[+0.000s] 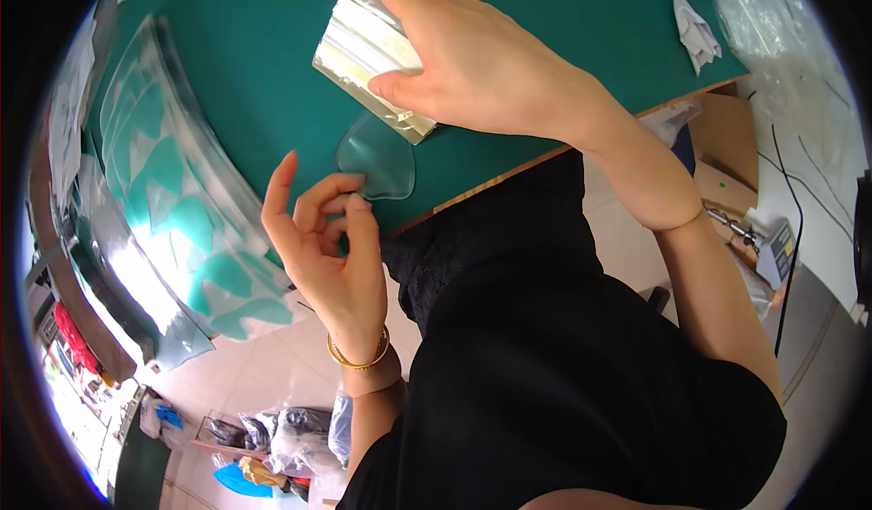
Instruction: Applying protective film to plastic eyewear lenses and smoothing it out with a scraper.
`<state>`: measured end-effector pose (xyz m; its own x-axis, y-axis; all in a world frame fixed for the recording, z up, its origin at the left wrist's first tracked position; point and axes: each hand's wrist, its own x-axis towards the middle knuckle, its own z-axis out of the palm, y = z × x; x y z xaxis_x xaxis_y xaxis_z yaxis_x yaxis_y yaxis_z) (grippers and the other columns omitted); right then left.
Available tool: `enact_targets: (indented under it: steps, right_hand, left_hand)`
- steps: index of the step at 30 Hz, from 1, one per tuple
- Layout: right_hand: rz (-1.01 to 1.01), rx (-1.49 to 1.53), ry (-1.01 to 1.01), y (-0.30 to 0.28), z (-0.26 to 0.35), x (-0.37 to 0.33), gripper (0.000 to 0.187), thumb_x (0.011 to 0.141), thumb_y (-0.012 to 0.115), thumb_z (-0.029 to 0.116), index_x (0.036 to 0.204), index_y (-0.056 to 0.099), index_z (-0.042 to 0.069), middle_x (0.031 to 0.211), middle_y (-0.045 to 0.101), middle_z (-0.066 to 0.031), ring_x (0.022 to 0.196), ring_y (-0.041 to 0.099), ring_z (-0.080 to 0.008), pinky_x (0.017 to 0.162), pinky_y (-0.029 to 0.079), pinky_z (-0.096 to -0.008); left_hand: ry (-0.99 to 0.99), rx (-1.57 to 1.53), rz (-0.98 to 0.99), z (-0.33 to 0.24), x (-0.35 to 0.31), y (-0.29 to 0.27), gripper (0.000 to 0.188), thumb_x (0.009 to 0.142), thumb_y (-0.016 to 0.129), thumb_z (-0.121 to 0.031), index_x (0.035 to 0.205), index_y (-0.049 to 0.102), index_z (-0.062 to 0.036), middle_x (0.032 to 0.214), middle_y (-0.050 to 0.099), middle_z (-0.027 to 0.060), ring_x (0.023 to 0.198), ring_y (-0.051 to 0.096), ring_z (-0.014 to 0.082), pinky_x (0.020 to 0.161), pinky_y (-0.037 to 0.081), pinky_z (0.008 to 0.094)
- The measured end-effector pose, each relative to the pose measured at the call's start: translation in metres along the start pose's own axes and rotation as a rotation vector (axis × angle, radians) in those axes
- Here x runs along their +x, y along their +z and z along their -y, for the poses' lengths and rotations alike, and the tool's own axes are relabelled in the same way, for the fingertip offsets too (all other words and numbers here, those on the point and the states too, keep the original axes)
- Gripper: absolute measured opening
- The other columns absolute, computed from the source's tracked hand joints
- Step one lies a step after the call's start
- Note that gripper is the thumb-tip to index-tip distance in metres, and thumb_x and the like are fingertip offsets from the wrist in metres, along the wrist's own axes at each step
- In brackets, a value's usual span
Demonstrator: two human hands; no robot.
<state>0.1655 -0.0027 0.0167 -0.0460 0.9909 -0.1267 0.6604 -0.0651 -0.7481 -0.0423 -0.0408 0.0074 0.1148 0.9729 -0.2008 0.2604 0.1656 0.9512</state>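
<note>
My right hand (454,60) is wrapped around a silver metal block (368,42) with grooved sides and pale patches, held over the green tabletop (263,19). Below the block's lower end a small clear plastic piece (381,160) with rounded edges lies near the table's front edge, partly covered by the block. Thumb and fingertips of my left hand (327,228) close at the piece's left corner, while the index finger points away. Whether the block touches the piece, I cannot tell.
Clear plastic sheets with curved cut-out shapes (195,228) lie along the table's left side. A crumpled white paper (697,36) and clear plastic wrapping (772,38) are at the right. Filled plastic bags (300,437) stand on the floor below left; a cardboard box (727,142) is under the table's right end.
</note>
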Motion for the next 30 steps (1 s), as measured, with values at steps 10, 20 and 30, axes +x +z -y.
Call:
enact_targets:
  steps: [10,20,30]
  right_hand:
    - [0.093,0.016,-0.051,0.021,0.013,-0.011,0.048,0.084,0.072,0.017,0.118,0.044,-0.002,0.077,0.067,-0.0221,0.069,0.067,-0.0396,0.060,0.052,-0.0440]
    - [0.077,-0.044,-0.051,0.037,0.028,-0.024,0.052,0.084,0.070,0.017,0.121,0.040,-0.003,0.069,0.064,-0.0229,0.062,0.065,-0.0410,0.055,0.051,-0.0459]
    - [-0.393,-0.172,0.029,-0.084,-0.046,-0.041,0.035,0.094,0.061,0.022,0.114,0.050,-0.005,0.095,0.063,-0.0295,0.093,0.062,-0.0471,0.076,0.050,-0.0460]
  left_hand:
    - [0.146,0.155,0.095,0.011,-0.002,-0.010,0.063,0.083,0.066,0.014,0.140,0.045,0.0003,0.105,0.067,0.0120,0.089,0.065,0.0126,0.084,0.055,0.0252]
    - [0.195,0.128,0.027,0.016,-0.010,-0.007,0.054,0.083,0.068,0.013,0.133,0.050,0.0014,0.102,0.067,0.0117,0.089,0.067,0.0137,0.082,0.056,0.0249]
    - [0.462,0.457,0.217,-0.030,0.012,-0.036,0.021,0.086,0.070,0.000,0.107,0.067,0.0034,0.099,0.070,0.0111,0.087,0.070,0.0203,0.078,0.054,0.0298]
